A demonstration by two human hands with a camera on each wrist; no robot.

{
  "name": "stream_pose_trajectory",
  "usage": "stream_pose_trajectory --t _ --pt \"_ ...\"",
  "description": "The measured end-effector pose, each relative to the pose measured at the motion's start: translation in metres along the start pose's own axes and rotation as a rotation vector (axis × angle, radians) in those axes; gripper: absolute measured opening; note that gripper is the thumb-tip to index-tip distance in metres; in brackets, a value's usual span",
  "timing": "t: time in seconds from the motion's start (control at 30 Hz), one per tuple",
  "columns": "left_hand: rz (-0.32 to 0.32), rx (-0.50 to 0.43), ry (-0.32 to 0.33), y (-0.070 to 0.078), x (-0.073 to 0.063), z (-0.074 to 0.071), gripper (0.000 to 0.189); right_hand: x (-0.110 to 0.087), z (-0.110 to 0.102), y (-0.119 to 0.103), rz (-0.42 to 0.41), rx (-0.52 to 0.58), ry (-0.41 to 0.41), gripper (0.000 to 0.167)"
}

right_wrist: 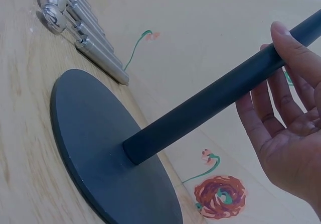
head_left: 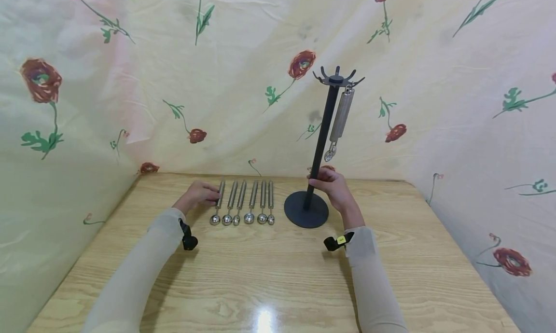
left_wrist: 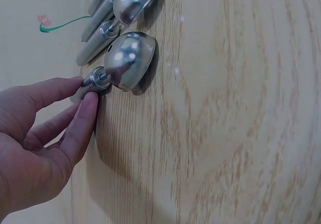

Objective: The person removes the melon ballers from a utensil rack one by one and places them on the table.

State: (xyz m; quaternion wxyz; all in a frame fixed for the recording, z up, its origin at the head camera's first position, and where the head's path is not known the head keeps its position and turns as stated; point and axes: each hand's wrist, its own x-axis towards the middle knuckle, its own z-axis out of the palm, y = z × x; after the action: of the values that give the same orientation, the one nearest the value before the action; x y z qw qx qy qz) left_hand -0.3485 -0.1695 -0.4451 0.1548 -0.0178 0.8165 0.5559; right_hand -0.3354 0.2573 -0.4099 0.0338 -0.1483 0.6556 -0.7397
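My left hand [head_left: 200, 196] pinches the handle of the leftmost melon baller [head_left: 215, 220], which lies on the table at the end of a row. The left wrist view shows its hollow steel cup [left_wrist: 131, 63] rim down on the wood, with fingertips on both sides of the handle. Around the black pole [head_left: 323, 135] of an upright hook stand, the thumb and fingers of my right hand [head_left: 336, 190] hold on low, above the round base [right_wrist: 95, 133]. From a hook at the stand's top right hangs another melon baller [head_left: 342, 113], cup downward.
Several more steel melon ballers [head_left: 249, 218] lie side by side between the left hand and the stand, handles toward the back. Curved hooks [head_left: 337, 72] ring the stand's top. A flowered cloth [head_left: 243, 82] rises behind the wooden table [head_left: 260, 275] and at both sides.
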Motion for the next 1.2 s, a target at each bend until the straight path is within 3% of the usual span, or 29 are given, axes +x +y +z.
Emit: stream_pose_trajectory --t 0.23,0.5,0.87,0.97,1.2 --pt "-0.001 0.001 -0.001 -0.002 0.001 -0.001 0.037 0.004 -0.009 0.007 -0.008 -0.039 -0.057 0.028" --pt "0.009 0.018 0.008 0.0 -0.001 0.001 0.04 0.006 -0.01 0.009 -0.025 -0.07 -0.059 0.035" --pt "-0.011 0.017 0.124 0.014 -0.008 -0.002 0.046 0.007 -0.008 0.01 -0.016 -0.045 -0.012 0.05" --pt "0.019 -0.044 0.143 0.023 -0.008 -0.002 0.047 0.007 -0.009 0.01 -0.014 -0.033 -0.007 0.05" --pt "0.162 -0.147 0.162 0.055 -0.005 0.001 0.048 0.008 -0.008 0.011 0.0 -0.012 0.002 0.049"
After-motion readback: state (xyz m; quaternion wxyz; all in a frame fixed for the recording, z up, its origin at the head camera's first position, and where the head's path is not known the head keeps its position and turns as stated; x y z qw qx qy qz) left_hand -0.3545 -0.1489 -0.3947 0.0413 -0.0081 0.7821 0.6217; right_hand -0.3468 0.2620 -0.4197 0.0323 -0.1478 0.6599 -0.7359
